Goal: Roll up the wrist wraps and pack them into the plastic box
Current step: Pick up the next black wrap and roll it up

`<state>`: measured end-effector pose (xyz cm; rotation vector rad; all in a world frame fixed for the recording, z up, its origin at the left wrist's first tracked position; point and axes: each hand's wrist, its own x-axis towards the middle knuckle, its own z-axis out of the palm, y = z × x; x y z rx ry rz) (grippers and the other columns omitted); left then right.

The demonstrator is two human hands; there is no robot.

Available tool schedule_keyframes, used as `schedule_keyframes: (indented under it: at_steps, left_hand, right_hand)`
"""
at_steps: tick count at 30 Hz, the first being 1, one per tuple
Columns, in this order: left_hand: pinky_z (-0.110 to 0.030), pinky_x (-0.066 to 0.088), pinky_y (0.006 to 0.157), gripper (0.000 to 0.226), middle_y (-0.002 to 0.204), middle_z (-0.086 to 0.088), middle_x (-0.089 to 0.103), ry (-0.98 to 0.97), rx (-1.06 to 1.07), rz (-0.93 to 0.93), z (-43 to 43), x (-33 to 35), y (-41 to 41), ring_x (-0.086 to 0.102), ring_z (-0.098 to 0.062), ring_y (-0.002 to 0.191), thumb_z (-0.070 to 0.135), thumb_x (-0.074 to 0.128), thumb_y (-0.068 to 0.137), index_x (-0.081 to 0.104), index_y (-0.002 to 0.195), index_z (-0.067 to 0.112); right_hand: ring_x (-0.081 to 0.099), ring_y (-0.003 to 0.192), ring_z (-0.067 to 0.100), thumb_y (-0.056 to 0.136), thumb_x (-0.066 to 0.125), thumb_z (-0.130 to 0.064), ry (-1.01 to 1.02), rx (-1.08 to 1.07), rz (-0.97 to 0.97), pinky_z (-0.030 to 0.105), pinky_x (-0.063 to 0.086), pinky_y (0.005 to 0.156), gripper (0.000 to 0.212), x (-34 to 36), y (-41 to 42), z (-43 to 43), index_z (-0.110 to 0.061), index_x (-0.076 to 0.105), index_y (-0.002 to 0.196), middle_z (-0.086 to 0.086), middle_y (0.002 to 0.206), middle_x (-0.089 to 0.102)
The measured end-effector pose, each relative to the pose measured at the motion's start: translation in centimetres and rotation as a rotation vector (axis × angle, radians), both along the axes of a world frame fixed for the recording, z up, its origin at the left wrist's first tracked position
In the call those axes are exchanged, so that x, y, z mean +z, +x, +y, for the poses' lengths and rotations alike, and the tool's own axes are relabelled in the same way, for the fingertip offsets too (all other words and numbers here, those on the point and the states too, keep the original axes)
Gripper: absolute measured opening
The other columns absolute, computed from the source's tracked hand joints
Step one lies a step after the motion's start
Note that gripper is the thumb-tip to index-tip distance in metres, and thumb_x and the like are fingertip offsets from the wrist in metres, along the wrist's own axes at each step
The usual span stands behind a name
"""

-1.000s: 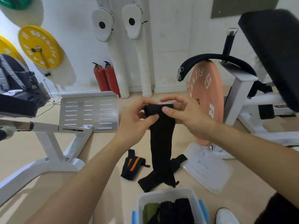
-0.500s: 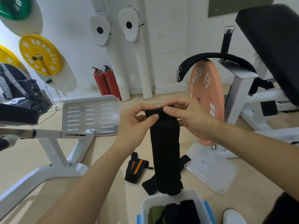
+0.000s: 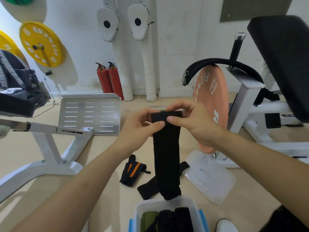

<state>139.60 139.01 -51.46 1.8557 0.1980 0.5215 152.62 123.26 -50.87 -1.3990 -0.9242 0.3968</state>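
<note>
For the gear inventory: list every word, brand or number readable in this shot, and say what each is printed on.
"FITNESS": yellow weight plate on the wall; its other lettering is too blurred.
"FITNE", cut off, and a big "R": pink weight plate.
"AGAINST THE W", cut off: left punch pad.
"THE WIND": right punch pad.
No text visible on the wrist wrap or plastic box.
</note>
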Motion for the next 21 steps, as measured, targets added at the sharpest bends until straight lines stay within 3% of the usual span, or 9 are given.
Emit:
schedule_keyframes:
  at_steps: [5,8,10,14,18,21]
  left_hand:
    - [-0.054,0.062,0.083,0.028,0.103,-0.007,0.071,0.042,0.018,-0.113,0.1,0.2,0.1,0.074,-0.033,0.092,-0.001,0.074,0.089,0.070,0.103,0.023]
    - [-0.041,0.061,0.080,0.034,0.095,0.004,0.072,0.084,0.035,-0.180,0.3,0.1,0.1,0.073,-0.027,0.093,-0.005,0.074,0.087,0.070,0.097,0.027]
    - [-0.029,0.057,0.076,0.037,0.093,0.007,0.071,0.115,0.055,-0.211,0.3,0.0,0.1,0.072,-0.021,0.092,-0.005,0.074,0.087,0.068,0.095,0.031]
    - [-0.028,0.058,0.073,0.038,0.098,0.002,0.071,0.189,0.099,-0.267,0.1,-0.2,0.3,0.070,-0.021,0.098,-0.003,0.072,0.088,0.066,0.097,0.033]
    - [-0.030,0.059,0.080,0.035,0.109,0.005,0.069,0.139,0.052,-0.184,0.1,-0.2,0.0,0.068,-0.017,0.105,0.011,0.073,0.079,0.066,0.111,0.025]
    - [-0.024,0.055,0.082,0.048,0.118,0.007,0.068,0.083,0.049,-0.101,0.2,-0.1,-0.2,0.068,-0.015,0.108,0.032,0.078,0.077,0.063,0.123,0.029]
  right_hand:
    - [0.070,0.106,0.019,0.089,0.077,-0.014,-0.102,-0.042,-0.182,0.035,0.057,0.096,0.030,0.1,0.6,-0.2,-0.017,0.071,0.118,0.005,0.112,0.073]
    - [0.072,0.104,0.016,0.095,0.066,-0.022,-0.138,0.084,-0.061,0.032,0.059,0.089,0.024,0.2,0.1,-0.3,-0.019,0.070,0.118,0.004,0.109,0.075]
    - [0.073,0.104,0.019,0.095,0.061,-0.027,-0.126,0.116,0.003,0.039,0.061,0.089,0.025,0.3,-0.3,-0.1,-0.020,0.071,0.117,0.005,0.106,0.075]
    - [0.073,0.105,0.025,0.096,0.063,-0.018,-0.069,0.110,0.118,0.047,0.060,0.091,0.022,0.4,-0.6,0.4,-0.016,0.072,0.116,0.011,0.108,0.075]
    - [0.070,0.109,0.034,0.092,0.068,-0.011,-0.012,0.111,0.184,0.046,0.058,0.091,0.027,0.3,-0.5,0.7,-0.005,0.069,0.118,0.023,0.116,0.071]
    - [0.072,0.104,0.030,0.090,0.069,-0.007,-0.014,0.150,0.165,0.037,0.059,0.085,0.025,0.3,-0.5,0.5,-0.008,0.070,0.115,0.015,0.107,0.074]
